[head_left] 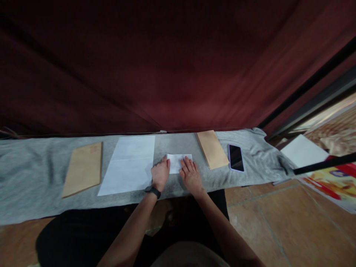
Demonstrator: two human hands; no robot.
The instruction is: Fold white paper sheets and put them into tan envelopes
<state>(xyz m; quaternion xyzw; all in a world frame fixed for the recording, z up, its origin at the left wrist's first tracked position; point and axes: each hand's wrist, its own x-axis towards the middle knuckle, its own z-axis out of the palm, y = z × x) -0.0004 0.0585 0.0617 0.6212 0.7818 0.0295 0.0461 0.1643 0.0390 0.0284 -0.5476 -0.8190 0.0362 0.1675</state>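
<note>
A small folded white paper (178,161) lies on the grey cloth (33,174) straight ahead of me. My left hand (160,173), with a black band at the wrist, rests at the paper's left edge, its fingers curled with the tips on the paper. My right hand (190,175) lies flat with fingers stretched out over the paper's right lower part. Both hands press on the sheet.
A large white sheet (129,163) lies left of the hands, and a brown envelope (82,168) further left. To the right lie a stack of brown envelopes (212,149) and a dark phone (236,157). A dark red curtain hangs behind. Tiled floor is at the right.
</note>
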